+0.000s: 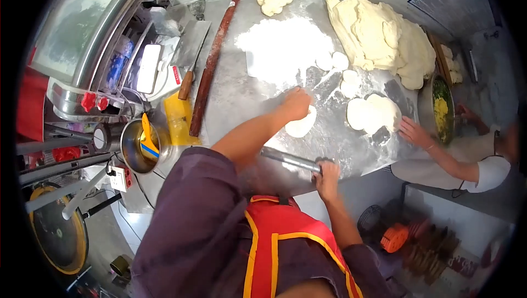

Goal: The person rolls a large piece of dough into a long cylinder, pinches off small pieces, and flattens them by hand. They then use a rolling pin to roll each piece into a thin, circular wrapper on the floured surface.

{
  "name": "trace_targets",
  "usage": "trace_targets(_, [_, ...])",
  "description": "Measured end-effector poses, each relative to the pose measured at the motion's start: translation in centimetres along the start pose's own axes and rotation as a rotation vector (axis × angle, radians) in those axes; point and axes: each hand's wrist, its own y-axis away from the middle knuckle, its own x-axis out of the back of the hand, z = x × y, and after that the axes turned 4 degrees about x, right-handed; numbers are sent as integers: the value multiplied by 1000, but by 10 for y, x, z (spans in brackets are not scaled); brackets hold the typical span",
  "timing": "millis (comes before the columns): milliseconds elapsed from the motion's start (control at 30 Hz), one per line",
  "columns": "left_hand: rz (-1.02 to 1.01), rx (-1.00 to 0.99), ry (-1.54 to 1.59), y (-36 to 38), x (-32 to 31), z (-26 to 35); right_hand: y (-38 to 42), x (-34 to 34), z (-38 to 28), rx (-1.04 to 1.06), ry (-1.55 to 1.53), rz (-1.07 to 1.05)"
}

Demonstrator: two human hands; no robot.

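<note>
My left hand (297, 104) is closed at the upper edge of a small flat dough disc (301, 124) on the metal table, its fingers curled and partly hidden. Closer to my body, my right hand (328, 180) grips one end of a smooth metal rolling pin (290, 159), which points left along the table's near edge. Beyond my left hand lies a wide patch of white flour (282, 48). Small dough pieces (350, 84) sit right of the flour, and flattened dough rounds (374, 114) lie further right.
A large dough slab (379, 40) and a dough lump (274, 0) lie at the back. Left are a long wooden rolling pin (217, 59), a cleaver (190, 45) and a metal pot (132, 147). A co-worker's hand (415, 133) touches the rounds, beside a bowl of filling (441, 103).
</note>
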Motion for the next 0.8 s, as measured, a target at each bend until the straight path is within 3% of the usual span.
trace_targets(133, [-98,-61,129,22,50,26,13,7,-4,-12,-35,-4])
trace_targets(233, [157,4,436,-11,36,21,6,9,-5,-16,-33,-40])
trace_targets(367, [262,354,284,-61,8,7,-3,8,-9,-1,-37,-53])
trace_targets(467, [415,334,61,-69,-3,9,-10,11,-16,28,-22,-46])
trace_targets(567, [238,351,70,-57,3,12,-13,-1,-29,-19,52,12])
trace_targets(733, [188,27,37,34,-29,-15,-22,-35,-40,-172,191,119])
trace_targets(800, [63,35,34,72,-34,-7,-40,-42,-35,-175,271,154])
